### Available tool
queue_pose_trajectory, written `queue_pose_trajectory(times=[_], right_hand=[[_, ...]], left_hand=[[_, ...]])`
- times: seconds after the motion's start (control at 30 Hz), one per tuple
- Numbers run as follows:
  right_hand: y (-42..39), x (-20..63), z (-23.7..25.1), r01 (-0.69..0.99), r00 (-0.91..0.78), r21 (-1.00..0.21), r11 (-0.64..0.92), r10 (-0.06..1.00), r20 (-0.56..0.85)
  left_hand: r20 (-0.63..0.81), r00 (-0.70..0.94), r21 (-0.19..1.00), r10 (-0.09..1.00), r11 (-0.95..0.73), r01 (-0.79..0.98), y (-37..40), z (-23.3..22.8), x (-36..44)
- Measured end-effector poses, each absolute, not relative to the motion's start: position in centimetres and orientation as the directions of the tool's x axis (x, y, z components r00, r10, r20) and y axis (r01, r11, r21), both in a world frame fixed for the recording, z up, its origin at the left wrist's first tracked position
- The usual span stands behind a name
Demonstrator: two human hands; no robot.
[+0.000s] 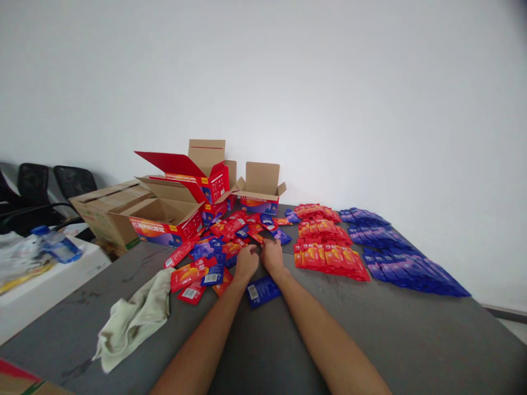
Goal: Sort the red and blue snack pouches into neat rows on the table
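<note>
My left hand [246, 262] and my right hand [272, 255] lie side by side on a dark grey table [411, 334], at the near edge of a loose heap of red and blue sachets [230, 233]. Both hands have curled fingers and touch sachets in the heap; whether either one grips a sachet I cannot tell. A single blue sachet [262, 291] lies flat between my forearms. To the right, red sachets [325, 241] lie in neat overlapping rows. Beyond them, blue sachets [401, 255] lie in similar rows.
Open red and cardboard boxes [177, 211] stand at the table's far left, one more open box [261, 189] beside them. A pale cloth [134, 318] lies crumpled near left. A white side table [41, 274] holds a water bottle [57, 245]. Black chairs [49, 192] line the wall.
</note>
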State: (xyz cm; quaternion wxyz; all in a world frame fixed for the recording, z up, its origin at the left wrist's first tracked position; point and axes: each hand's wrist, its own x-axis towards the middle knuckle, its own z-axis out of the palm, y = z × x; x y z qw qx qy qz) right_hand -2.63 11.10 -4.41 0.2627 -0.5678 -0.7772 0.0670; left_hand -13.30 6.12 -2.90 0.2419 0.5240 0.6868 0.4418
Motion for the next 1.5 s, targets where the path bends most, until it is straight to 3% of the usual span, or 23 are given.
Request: queue_pose_trajectory(times=[0.13,0.27,0.37,0.47,0.57,0.67,0.73,0.9,1.1,1.37,1.5], right_hand=[[9.2,-1.1,-3.9,0.816,-0.208,-0.428,0.389,0.888,0.411],[6.7,1.2,-3.2,0.719,-0.136,-0.52,0.462,0.827,0.546],[4.7,3.2,-2.5,0.6,-0.059,-0.589,0.542,0.764,0.642],[2.8,5.2,-1.8,0.472,-0.063,-0.59,0.655,0.693,0.718],[1.2,7.2,-1.2,0.47,-0.095,-0.564,0.68,0.673,0.733],[-0.3,8.7,-1.0,0.547,-0.041,-0.58,0.603,0.712,0.701],[-1.1,9.2,-1.3,0.548,0.05,-0.66,0.513,0.768,0.639],[-2.6,8.5,-2.6,0.283,0.048,-0.911,0.302,0.944,0.328],[-3.0,7.5,-3.2,-0.079,0.025,-0.993,0.091,0.996,0.089],[-2.9,8.3,-3.2,-0.199,0.084,-0.976,0.093,0.993,0.077],[-2.5,8.7,-3.6,-0.226,0.116,-0.97,0.09,0.991,0.065]], left_hand=[[0.096,-0.325,0.937,0.941,0.024,0.349,5.3,-3.7,-12.4],[-0.114,-0.35,0.992,0.93,0.084,-0.1,4.0,-2.9,-11.1],[-0.297,-0.239,0.874,0.924,0.163,-0.457,2.8,-1.1,-10.6],[-0.393,-0.033,0.763,0.919,0.305,-0.57,1.5,0.3,-10.4],[-0.406,0.055,0.755,0.912,0.369,-0.543,0.4,0.6,-9.6],[-0.321,0.0,0.811,0.947,0.274,-0.517,-0.6,0.2,-8.3],[-0.253,-0.019,0.846,0.967,0.211,-0.489,-1.2,-0.2,-7.3],[-0.119,-0.069,0.908,0.991,0.08,-0.41,-1.8,-0.8,-5.4],[-0.044,-0.112,0.925,0.993,-0.002,-0.379,-1.7,-1.3,-4.3],[-0.01,-0.131,1.0,0.991,0.009,-0.008,-1.8,-1.8,-3.9],[0.003,-0.113,0.999,0.994,0.001,0.033,-1.8,-1.8,-3.8]])
